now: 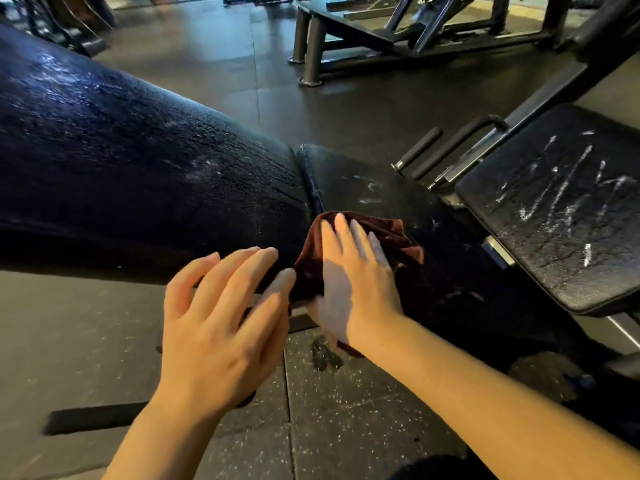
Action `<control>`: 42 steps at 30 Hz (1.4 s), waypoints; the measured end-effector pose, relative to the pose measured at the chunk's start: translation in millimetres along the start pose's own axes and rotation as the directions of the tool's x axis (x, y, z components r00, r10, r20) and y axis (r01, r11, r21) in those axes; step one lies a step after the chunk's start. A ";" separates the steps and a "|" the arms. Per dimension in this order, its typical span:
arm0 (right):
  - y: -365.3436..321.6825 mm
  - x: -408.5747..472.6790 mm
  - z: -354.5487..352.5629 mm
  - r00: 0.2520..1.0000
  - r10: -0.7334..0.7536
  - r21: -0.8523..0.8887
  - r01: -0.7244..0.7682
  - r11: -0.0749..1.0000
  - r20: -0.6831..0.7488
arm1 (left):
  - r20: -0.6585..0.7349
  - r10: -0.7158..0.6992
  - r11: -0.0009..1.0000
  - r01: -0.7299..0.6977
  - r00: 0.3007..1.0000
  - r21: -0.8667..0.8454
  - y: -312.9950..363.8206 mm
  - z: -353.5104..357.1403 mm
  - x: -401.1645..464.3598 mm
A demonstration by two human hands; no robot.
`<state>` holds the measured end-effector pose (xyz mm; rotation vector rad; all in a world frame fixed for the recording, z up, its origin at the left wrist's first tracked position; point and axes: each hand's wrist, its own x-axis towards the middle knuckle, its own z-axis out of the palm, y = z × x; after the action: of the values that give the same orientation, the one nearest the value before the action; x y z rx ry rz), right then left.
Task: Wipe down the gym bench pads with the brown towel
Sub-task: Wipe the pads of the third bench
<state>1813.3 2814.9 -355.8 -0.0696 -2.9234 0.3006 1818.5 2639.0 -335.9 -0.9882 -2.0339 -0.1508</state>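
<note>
Towel [388, 244] under right hand [356, 278], on seat pad [363, 181].

no readable text, label, brand, number or sign anywhere; white streaks on bench pad [561, 202] are smears, not letters.

My right hand [353, 282] lies flat with fingers straight and close together, palm pressing down on the towel [391, 244], forearm running in from the lower right. My left hand [221, 323] hovers just beside it, fingers loosely spread and slightly bent, holding nothing, its forearm rising from the bottom edge
</note>
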 end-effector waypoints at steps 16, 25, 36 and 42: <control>103.3 -96.0 17.7 0.978 -0.199 0.186 0.184 0.965 0.065 | 0.043 -0.046 0.999 0.045 0.998 0.016 -1.1 6.2 -0.9; 30.6 -9.7 -15.5 0.957 -0.286 0.260 0.263 0.929 0.054 | 0.105 -0.116 0.993 0.112 0.988 0.037 7.2 15.0 8.6; 142.5 -66.0 14.1 0.964 -0.070 0.258 0.002 0.966 0.255 | 0.068 -0.045 0.995 0.051 0.997 -0.091 41.5 33.5 25.4; 228.1 -102.7 32.4 0.919 0.154 0.276 -0.264 0.924 0.363 | 0.375 0.090 0.981 -0.017 0.923 -0.193 80.8 61.0 19.6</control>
<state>1913.1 3024.8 -453.8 -0.3175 -3.1552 0.9034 1829.0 2732.0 -379.2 -1.2692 -2.3765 -0.1280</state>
